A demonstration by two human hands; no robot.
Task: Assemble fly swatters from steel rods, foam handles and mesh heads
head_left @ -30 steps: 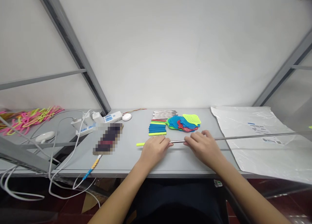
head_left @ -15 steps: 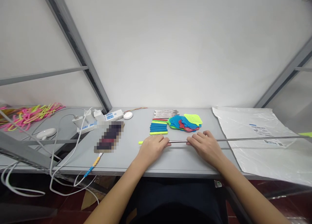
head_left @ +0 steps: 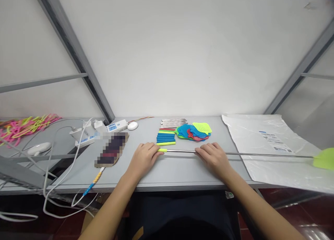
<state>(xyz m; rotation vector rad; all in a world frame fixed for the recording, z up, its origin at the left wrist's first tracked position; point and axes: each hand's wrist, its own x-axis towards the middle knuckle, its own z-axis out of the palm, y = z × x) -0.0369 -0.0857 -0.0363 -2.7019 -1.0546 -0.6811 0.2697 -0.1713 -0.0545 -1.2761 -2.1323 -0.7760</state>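
Presently, both forearms (head_left: 112,201) angle inward over the grey table (head_left: 182,172), hands palm-down and apart. Left hand (head_left: 144,160): fingers closed around the yellow handle (head_left: 163,150), a short tip showing past the thumb. Right hand (head_left: 214,160): fingers curled around the metal rod (head_left: 180,151), which runs roughly level across the front of the table and over the white plastic sheet (head_left: 258,139). Yellow-green swatter head (head_left: 323,159) cut off by the right edge of view. Palms and the gripped section of handle hidden; rod-to-table contact cannot be told.
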